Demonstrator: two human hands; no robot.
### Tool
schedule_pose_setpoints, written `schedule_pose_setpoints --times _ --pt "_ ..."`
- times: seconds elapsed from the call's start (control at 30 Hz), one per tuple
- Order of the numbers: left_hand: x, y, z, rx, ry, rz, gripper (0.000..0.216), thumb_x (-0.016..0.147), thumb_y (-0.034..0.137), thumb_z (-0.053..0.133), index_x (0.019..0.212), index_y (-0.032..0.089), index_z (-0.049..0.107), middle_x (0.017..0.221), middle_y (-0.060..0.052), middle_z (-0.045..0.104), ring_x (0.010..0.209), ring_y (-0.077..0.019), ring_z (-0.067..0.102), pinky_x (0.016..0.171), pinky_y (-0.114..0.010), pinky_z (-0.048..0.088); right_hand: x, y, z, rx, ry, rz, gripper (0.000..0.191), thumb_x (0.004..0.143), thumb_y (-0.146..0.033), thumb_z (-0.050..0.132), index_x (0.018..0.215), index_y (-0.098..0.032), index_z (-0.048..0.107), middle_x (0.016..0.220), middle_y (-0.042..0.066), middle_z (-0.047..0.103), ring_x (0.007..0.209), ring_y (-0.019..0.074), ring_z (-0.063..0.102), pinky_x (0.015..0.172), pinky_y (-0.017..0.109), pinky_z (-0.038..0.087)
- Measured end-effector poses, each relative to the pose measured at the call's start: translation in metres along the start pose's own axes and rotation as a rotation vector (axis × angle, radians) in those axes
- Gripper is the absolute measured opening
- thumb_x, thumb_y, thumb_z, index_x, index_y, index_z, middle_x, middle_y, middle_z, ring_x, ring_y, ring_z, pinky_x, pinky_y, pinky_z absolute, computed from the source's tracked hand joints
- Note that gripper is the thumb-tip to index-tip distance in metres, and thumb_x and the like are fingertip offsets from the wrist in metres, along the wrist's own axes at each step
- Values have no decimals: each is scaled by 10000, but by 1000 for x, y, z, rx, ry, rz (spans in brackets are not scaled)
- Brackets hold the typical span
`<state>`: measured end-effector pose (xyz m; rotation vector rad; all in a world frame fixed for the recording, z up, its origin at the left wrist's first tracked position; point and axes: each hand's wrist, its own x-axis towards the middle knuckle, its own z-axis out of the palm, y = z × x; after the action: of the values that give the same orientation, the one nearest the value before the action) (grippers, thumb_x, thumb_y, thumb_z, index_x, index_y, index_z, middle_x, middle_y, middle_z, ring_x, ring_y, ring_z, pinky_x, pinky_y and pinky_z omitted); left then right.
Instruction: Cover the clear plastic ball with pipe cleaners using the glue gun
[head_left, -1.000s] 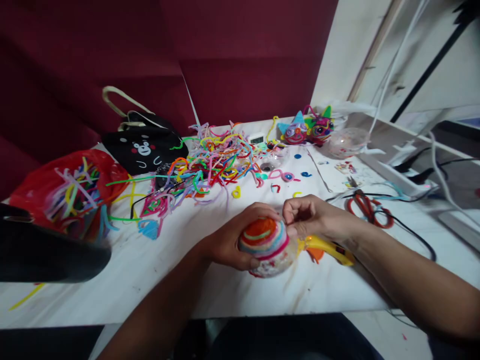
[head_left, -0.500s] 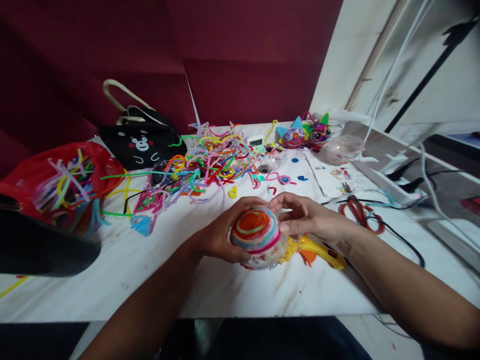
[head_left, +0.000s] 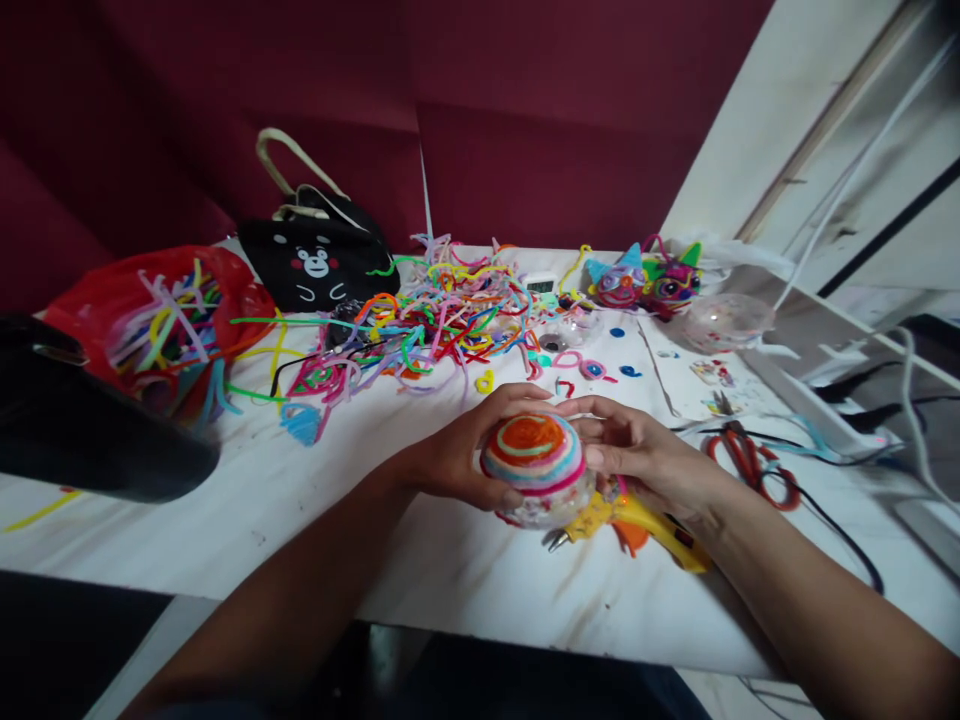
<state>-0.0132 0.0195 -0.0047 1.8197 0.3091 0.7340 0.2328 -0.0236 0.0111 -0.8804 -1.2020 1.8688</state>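
A clear ball (head_left: 537, 467) wrapped in coiled orange, green, blue and pink pipe cleaners is held just above the white table (head_left: 450, 560). My left hand (head_left: 465, 455) cups it from the left, fingers curled round it. My right hand (head_left: 645, 455) grips its right side, fingers pressed against the coils. A yellow glue gun (head_left: 645, 520) lies on the table under my right hand.
A heap of loose pipe cleaners (head_left: 435, 320) covers the table's middle back. A red bag of pipe cleaners (head_left: 161, 320) and a black bear bag (head_left: 315, 265) sit at left. Two finished cat-eared balls (head_left: 649, 280), a clear ball (head_left: 726, 320) and red scissors (head_left: 746, 455) are at right.
My right hand went from pinching at the ball's top to clasping its right side. The ball turned so its orange coil faces up more. The view shifted, sliding everything rightward.
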Motion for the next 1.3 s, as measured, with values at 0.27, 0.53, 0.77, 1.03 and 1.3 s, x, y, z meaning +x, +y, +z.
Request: schedule_pose_setpoints --times 0.27,0.53,0.77,1.03,1.3 --pt "4 5 -5 -63 225 -34 688 593 418 907 1163 267 552 1358 -108 537 1314 -342 521 1070 -494 436 -1 -8 3 -23 171 -48 589 634 -339 918 1119 -238 598 825 -15 696 483 50 527 435 169 447" --pt "10 9 -2 -86 481 -124 595 553 472 922 938 212 550 1111 -64 589 1091 -251 593 819 -328 516 2 -3 -2 -23 276 -170 590 643 -349 908 1134 -258 595 880 -21 685 512 54 522 447 179 438" --pt "13 0 1 -130 514 -125 445 741 395 825 1036 182 570 1114 -108 680 1126 -262 635 911 -372 518 9 -1 5 -66 429 -257 606 582 -376 929 1063 -228 591 906 7 660 615 97 547 486 215 456" --pt "9 -2 12 -144 487 -92 604 785 402 770 1258 263 420 1326 -103 611 1208 -265 607 989 -407 480 8 5 13 -229 515 -289 704 540 -485 916 1083 -241 540 1058 42 583 630 105 541 407 224 471" --pt "12 8 24 106 498 -211 922 594 355 887 1340 232 362 1226 -114 588 1088 -275 631 921 -373 509 8 20 15 -391 515 -310 636 629 -456 885 1113 -255 526 1137 48 594 709 123 562 526 258 481"
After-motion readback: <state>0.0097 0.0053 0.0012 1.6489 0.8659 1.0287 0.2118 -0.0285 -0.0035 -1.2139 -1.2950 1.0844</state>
